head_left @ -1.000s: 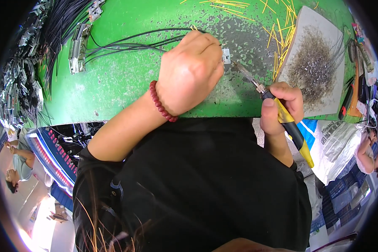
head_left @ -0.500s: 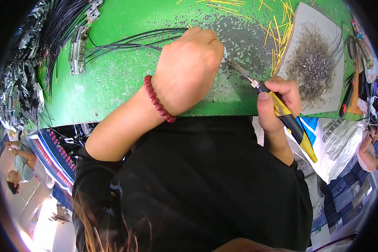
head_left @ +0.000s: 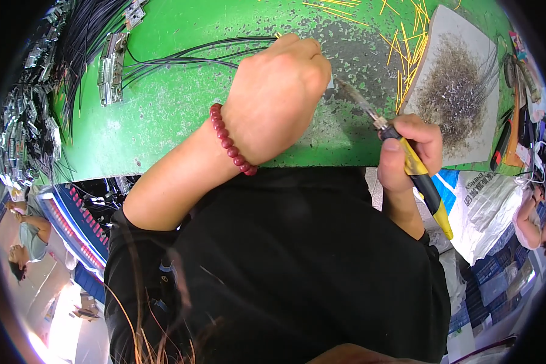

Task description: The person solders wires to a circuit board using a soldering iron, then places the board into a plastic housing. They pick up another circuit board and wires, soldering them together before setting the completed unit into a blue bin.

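My left hand [head_left: 279, 97], back upward and fingers curled under, is closed at the ends of several black cables [head_left: 194, 59]. The cables come from a metal-shelled connector [head_left: 111, 70] lying to the left. A small pale piece [head_left: 330, 82] peeks out at the hand's right side; the fingertips and the rest of what they grip are hidden. In my right hand [head_left: 411, 151] is a yellow and black soldering iron [head_left: 428, 193], held like a pen. Its tip points up and left, a short gap away from the pale piece.
Thin yellow tubes [head_left: 407, 60] lie scattered at the back right of the worn green table [head_left: 182, 121]. Beside them is a pale board [head_left: 484, 127] covered in dark residue. Connectors [head_left: 27, 133] and black cables pile up at the far left. Tools [head_left: 508, 136] lie at the right edge.
My right hand has drawn the soldering iron slightly right and down, its tip now apart from the pale piece. My left hand has shifted a little right and away from me.
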